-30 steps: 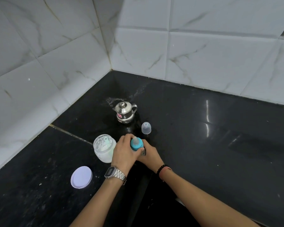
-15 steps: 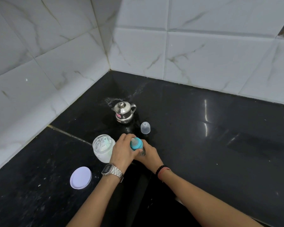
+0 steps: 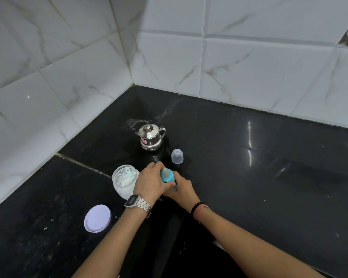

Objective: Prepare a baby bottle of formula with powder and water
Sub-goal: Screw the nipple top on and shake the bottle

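A baby bottle with a blue collar and teat (image 3: pixel 167 175) stands upright on the black counter (image 3: pixel 259 177). My left hand (image 3: pixel 149 183), a metal watch on its wrist, is wrapped around the blue collar. My right hand (image 3: pixel 181 189) grips the bottle's body lower down, which hides most of it. An open jar of white powder (image 3: pixel 124 180) stands just left of my left hand. The jar's white lid (image 3: pixel 97 218) lies flat nearer to me. A small steel kettle (image 3: pixel 150 137) stands behind the bottle. The bottle's clear cap (image 3: pixel 177 156) rests to the kettle's right.
White marble-look tiled walls (image 3: pixel 249 67) meet in a corner behind the kettle. A pale smear marks the counter behind the kettle. A seam runs across the counter to the left of the jar.
Both hands stay on the bottle; my left hand has shifted slightly around the blue collar. The objects on the counter have not moved.
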